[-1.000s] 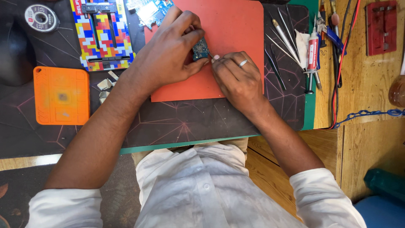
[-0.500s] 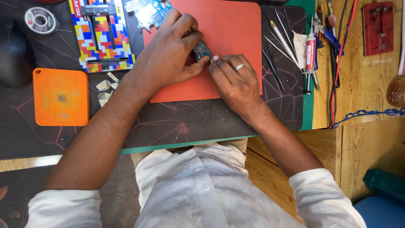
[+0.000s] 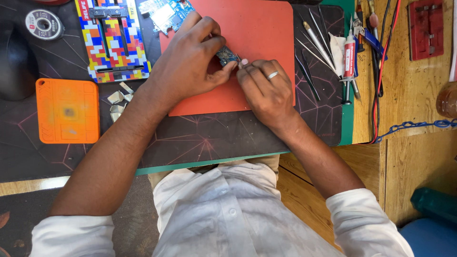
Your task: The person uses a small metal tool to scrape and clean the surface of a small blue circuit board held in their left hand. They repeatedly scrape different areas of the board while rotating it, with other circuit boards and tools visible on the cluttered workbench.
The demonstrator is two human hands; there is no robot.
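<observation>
Left hand (image 3: 188, 64) pinches a small circuit board (image 3: 227, 56) over the red mat (image 3: 266, 33), near its centre. Right hand (image 3: 264, 88) has curled fingertips on the board's right edge; firm grasp unclear. Tweezers (image 3: 314, 43) lie just right of the mat.

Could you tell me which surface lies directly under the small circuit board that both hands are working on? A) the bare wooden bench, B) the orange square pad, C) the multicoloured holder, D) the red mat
D: the small circuit board, pinched between the left hand and the right hand, sits over the red mat; the orange square pad lies far off beside the left forearm.
</observation>
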